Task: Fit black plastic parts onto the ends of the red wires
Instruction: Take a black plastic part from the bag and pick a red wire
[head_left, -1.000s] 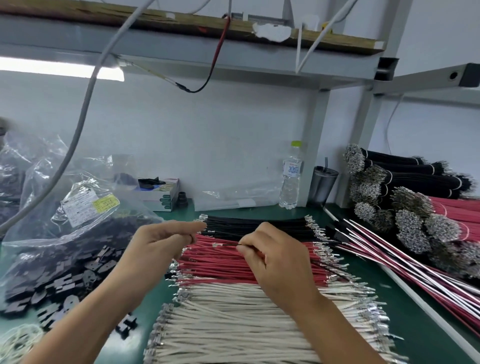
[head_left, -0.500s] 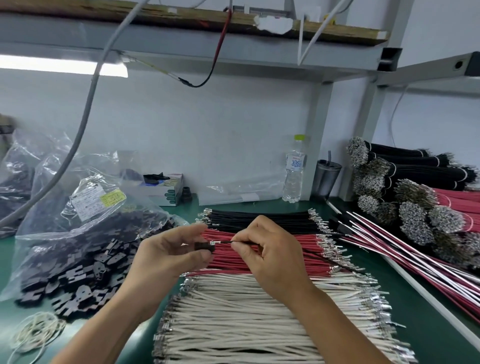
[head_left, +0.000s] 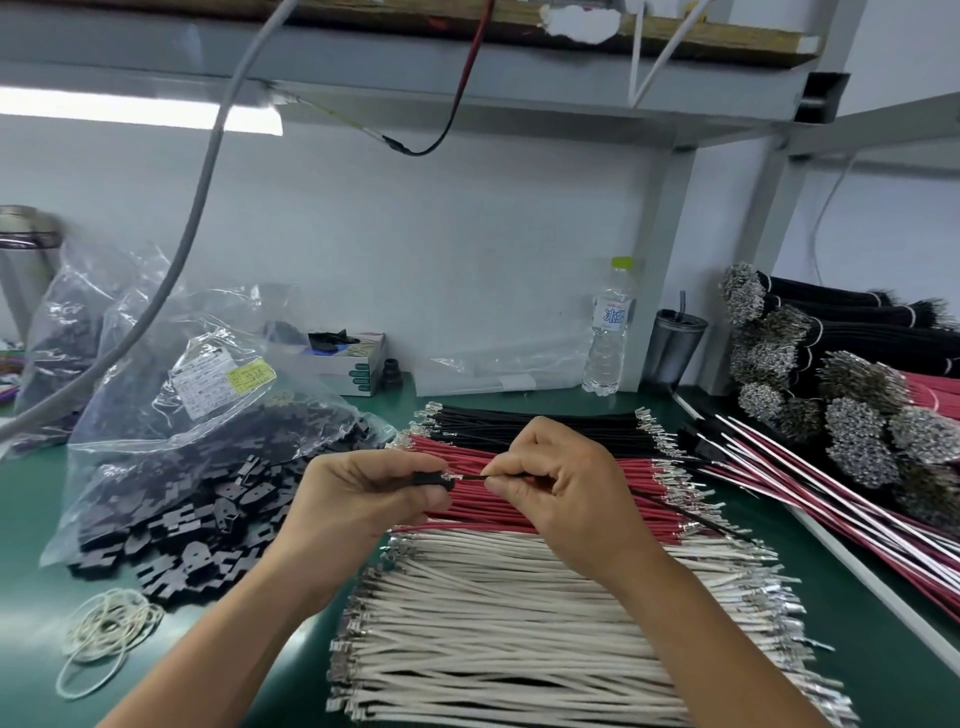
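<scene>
Nearest the camera: white wires (head_left: 519, 634) lie side by side on the green table (head_left: 31, 519), metal terminals at both ends.
Near left: loose pale rubber bands (head_left: 106, 631) lie in a heap on the table.
Left hand: the left hand (head_left: 358, 493) pinches a small black plastic part (head_left: 434, 479) between thumb and curled fingers, above the rows of wires.
Right hand: the right hand (head_left: 566, 493) pinches a thin dark wire (head_left: 685, 514) just behind its metal tip, the other fingers curled in; the tip sits at the mouth of the black part, and the wire trails off to the right over the rows.
Red wires: red wires (head_left: 467, 457) lie in a flat row under both hands, between the white row and a row of black wires (head_left: 535, 418), silver terminals at each end.
Left of the hands: a clear bag (head_left: 197, 415) spills flat black plastic pieces (head_left: 171, 525) onto the table.
Right side: tied bundles of wire (head_left: 841, 374), black and red, are stacked with bristling metal ends.
Far edge: a water bottle (head_left: 609, 332) stands upright beside a dark cup (head_left: 675, 345) against the wall.
</scene>
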